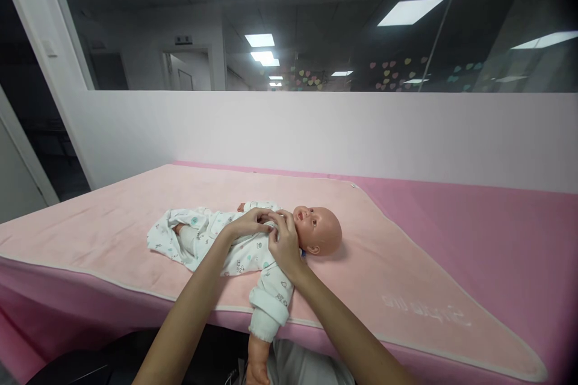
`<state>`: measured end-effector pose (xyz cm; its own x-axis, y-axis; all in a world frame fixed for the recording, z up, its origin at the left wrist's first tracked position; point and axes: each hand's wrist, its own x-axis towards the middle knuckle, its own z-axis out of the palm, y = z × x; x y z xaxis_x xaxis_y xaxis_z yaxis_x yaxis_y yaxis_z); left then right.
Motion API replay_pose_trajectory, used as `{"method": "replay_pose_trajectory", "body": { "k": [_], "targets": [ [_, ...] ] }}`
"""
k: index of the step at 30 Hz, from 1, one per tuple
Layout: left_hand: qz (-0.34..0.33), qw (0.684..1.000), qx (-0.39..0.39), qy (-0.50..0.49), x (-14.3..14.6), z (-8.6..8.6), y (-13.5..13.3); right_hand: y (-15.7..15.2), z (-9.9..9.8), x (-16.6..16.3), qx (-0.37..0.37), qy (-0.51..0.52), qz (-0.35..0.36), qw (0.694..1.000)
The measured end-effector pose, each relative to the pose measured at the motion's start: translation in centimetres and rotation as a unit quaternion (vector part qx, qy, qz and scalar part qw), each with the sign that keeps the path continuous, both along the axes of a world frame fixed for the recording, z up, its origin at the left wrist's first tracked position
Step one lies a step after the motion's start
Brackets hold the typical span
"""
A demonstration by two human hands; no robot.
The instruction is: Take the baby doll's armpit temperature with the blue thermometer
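Note:
A baby doll [316, 230] lies on its back on a light pink blanket [112, 234], head to the right. It wears a white printed romper [212, 240]. My left hand [246, 224] and my right hand [283, 243] meet at the doll's upper chest, just below its chin. Both have their fingers pinched on the romper's fabric near the collar. One sleeved doll arm [270, 307] hangs over the table's near edge.
The blanket covers a table with a darker pink cloth [497, 240]. A low white partition wall [316, 132] with glass above runs along the far side. A doorway opens at the left.

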<state>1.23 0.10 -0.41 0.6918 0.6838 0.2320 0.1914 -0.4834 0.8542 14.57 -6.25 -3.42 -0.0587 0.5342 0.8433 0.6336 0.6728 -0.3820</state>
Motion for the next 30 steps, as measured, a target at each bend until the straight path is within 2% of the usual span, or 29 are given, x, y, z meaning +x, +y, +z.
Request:
{"method": "replay_pose_trajectory", "body": {
  "k": [9, 23, 30],
  "targets": [
    [-0.005, 1.0, 0.005, -0.029, -0.15, -0.15, 0.1, 0.36, -0.25, -0.07, -0.001, 0.034, -0.024, 0.999],
    [-0.016, 0.989, -0.1, -0.104, -0.31, -0.19, 0.17, 0.26, -0.12, 0.0, -0.009, 0.018, -0.02, 1.0],
    [0.014, 0.994, -0.039, -0.098, 0.03, -0.41, 0.21, 0.09, 0.31, 0.03, -0.041, -0.017, 0.002, 0.999]
  ]
}}
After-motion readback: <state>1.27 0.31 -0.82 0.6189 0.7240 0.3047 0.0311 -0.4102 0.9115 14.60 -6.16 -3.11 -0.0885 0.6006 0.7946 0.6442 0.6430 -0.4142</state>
